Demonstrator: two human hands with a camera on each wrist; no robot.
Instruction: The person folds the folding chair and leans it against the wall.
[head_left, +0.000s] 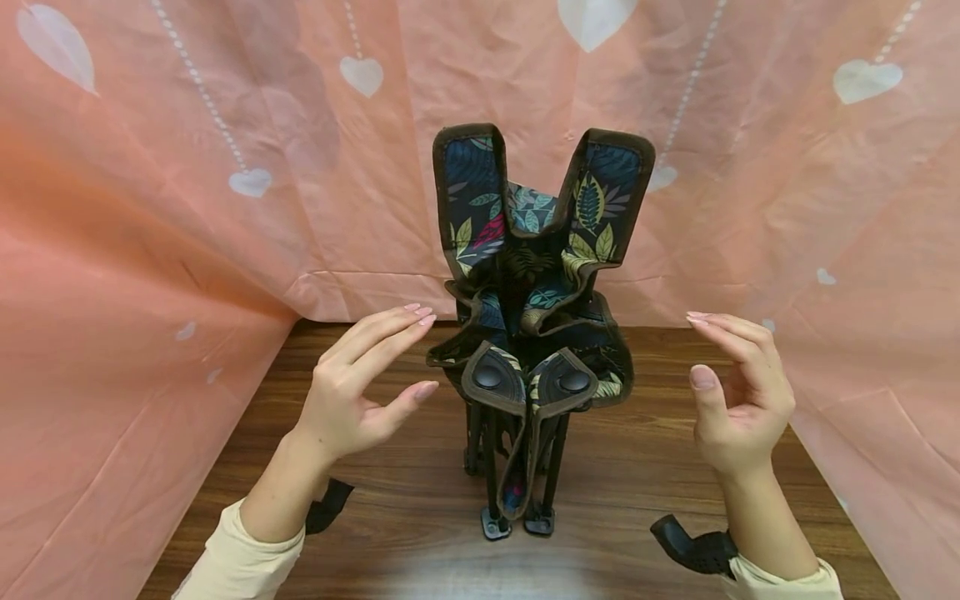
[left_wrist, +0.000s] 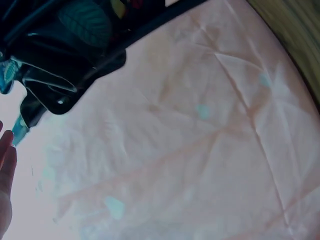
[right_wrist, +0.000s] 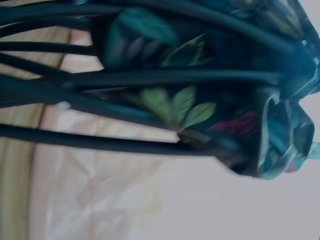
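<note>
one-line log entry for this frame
folded camp chair: upright on table | left hand: open, beside, apart | right hand: open, beside, apart

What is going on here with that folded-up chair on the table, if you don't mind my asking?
A person has a folded camping chair with leaf-print fabric standing upright on a wooden table. The left hand and right hand are raised on either side of it, fingers relaxed, touching nothing. A pink heart-patterned sheet hangs behind.

Left hand (head_left: 352,387) and right hand (head_left: 738,392) — raised, palms facing, fingers relaxed, empty.
</note>
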